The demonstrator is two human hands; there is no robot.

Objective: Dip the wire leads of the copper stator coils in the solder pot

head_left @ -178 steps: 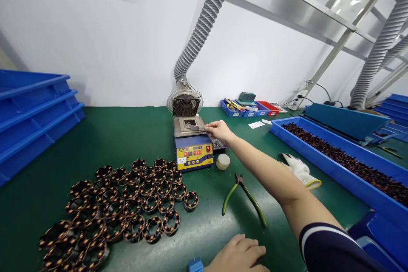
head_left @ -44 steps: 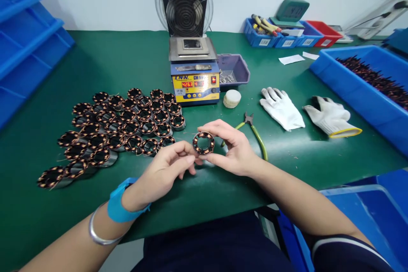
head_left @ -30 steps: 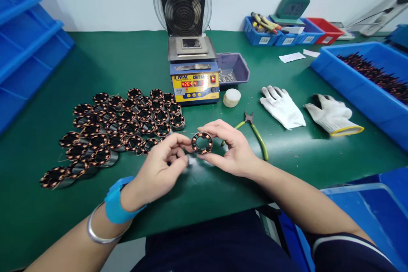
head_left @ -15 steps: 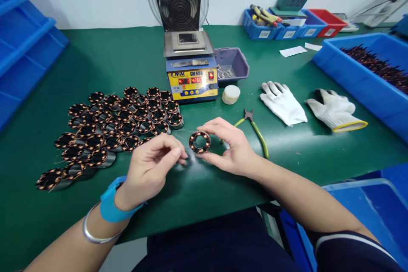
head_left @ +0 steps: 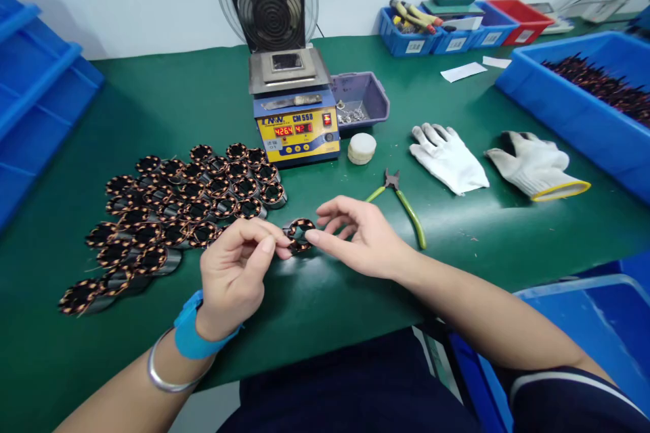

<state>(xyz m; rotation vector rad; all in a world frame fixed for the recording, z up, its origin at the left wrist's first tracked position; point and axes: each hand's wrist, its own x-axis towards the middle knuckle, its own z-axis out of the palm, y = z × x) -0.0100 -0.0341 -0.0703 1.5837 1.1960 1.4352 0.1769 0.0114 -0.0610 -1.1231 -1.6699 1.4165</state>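
A small ring-shaped stator with copper windings [head_left: 299, 233] sits between my two hands just above the green mat [head_left: 167, 101]. My left hand [head_left: 238, 270] pinches its left edge with thumb and forefinger, a blue band on that wrist. My right hand [head_left: 358, 237] touches the stator's right edge with thumb and forefinger, the other fingers spread loosely. Several more wound stators [head_left: 177, 206] lie packed together on the mat to the left.
A solder pot with a yellow panel [head_left: 294, 115] and a fan [head_left: 269, 0] stand behind. Green-handled cutters [head_left: 401, 203], a white puck [head_left: 361, 147], two white gloves [head_left: 449, 159], a grey tray [head_left: 361, 98] and blue bins [head_left: 573, 101] lie right; stacked blue trays [head_left: 35, 95] left.
My hands went from the solder pot to holding a stator up before me. In the last half second the stator has come down and left toward the pile, and my left hand has pinched it.
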